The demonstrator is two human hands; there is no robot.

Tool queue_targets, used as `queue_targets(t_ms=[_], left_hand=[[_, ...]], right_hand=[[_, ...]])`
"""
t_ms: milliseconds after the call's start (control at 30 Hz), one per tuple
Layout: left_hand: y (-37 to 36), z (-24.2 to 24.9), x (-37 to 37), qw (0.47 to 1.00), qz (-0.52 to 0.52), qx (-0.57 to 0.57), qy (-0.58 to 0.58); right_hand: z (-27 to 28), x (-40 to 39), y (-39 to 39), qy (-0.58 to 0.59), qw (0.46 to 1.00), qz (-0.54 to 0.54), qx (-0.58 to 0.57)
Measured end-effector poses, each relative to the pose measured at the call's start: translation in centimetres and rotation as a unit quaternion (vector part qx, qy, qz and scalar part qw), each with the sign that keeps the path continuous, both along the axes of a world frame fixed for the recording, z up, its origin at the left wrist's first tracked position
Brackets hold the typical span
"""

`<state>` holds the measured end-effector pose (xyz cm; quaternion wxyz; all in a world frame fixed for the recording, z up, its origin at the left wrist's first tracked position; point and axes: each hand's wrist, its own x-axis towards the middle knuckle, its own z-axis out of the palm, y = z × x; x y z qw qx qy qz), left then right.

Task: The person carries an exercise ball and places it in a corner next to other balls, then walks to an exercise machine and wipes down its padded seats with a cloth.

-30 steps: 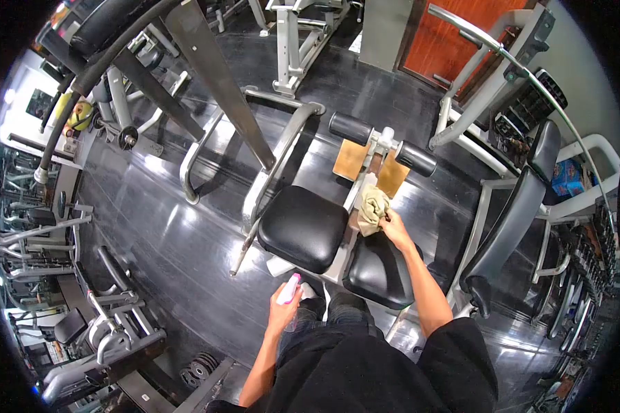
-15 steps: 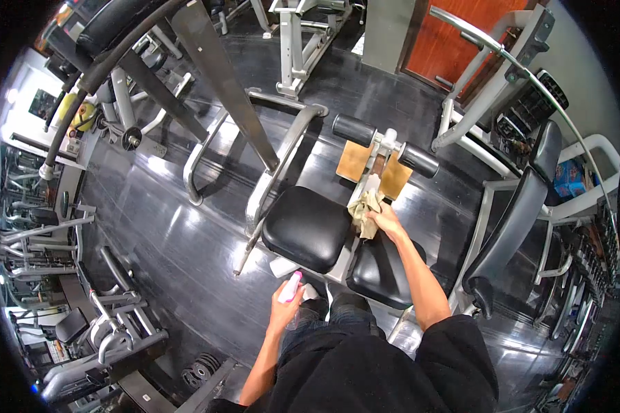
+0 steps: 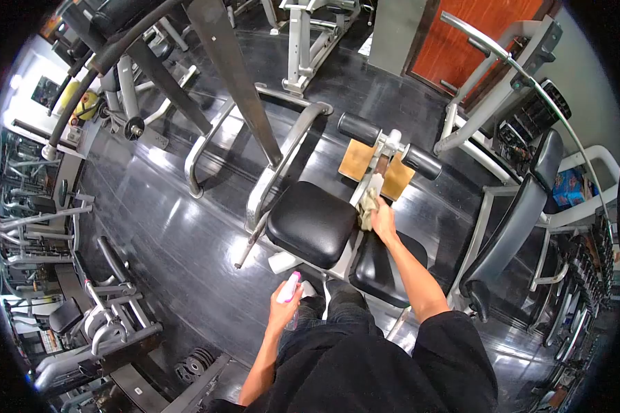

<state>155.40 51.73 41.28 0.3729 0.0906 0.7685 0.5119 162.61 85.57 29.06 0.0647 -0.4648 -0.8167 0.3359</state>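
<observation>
My right hand point(image 3: 384, 221) grips a crumpled beige cloth point(image 3: 366, 208) against the light metal frame between two black padded seats. The left seat point(image 3: 311, 224) lies just beside the cloth, and the right seat point(image 3: 388, 268) is under my right forearm. Beyond the cloth are two black foam rollers point(image 3: 359, 128) and tan foot plates point(image 3: 396, 177) on the same machine. My left hand point(image 3: 283, 306) is closed around a white and pink spray bottle point(image 3: 290, 288), held low near my legs, in front of the left seat.
Steel frame tubes point(image 3: 287, 162) rise ahead on the left. A machine with a tall black backrest point(image 3: 510, 237) stands at the right. Weight plates point(image 3: 198, 363) lie at the lower left. An orange-red door point(image 3: 461, 34) is at the back, above the dark floor point(image 3: 165, 227).
My right hand and the cloth have shifted slightly along the frame, and the cloth looks more bunched. My left hand still holds the bottle. The view has moved a little.
</observation>
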Motion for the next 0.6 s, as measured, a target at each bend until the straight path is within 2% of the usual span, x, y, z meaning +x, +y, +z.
queue_targets(t_ms=[33,100,167,233,333,400,433,500,600], left_hand=[[-0.1,-0.1,0.0,1.000,0.002,0.002,-0.001],[-0.4,-0.3,0.0,1.000,0.004,0.004,-0.003],[-0.5,-0.2,0.1,0.999,0.008,0.028,0.020],[-0.5,-0.2,0.2,1.000,0.003,0.024,0.012],[-0.5,-0.2,0.1,1.000,0.005,0.021,0.001],[-0.6,-0.2,0.2,1.000,0.008,0.024,-0.007],[-0.6,-0.1,0.3,1.000,0.006,0.021,-0.002],[-0.5,0.1,0.4,1.000,0.001,0.021,0.002],[-0.6,0.4,0.3,1.000,-0.003,0.022,0.006]], right_hand=[[0.0,0.0,0.0,0.120,0.990,-0.069,0.015],[0.0,0.0,-0.2,0.123,0.986,-0.110,-0.018],[-0.3,0.0,-0.6,0.087,0.992,-0.056,-0.072],[-0.5,0.1,-1.0,-0.038,0.994,0.040,-0.096],[0.6,-0.7,-1.8,-0.063,0.989,0.083,-0.105],[1.0,-1.3,-2.7,-0.224,0.952,0.191,-0.088],[2.1,-1.5,-3.9,-0.271,0.935,0.221,-0.059],[1.4,-1.2,-6.6,-0.283,0.920,0.265,0.062],[0.6,-0.7,-9.3,-0.294,0.893,0.296,0.169]])
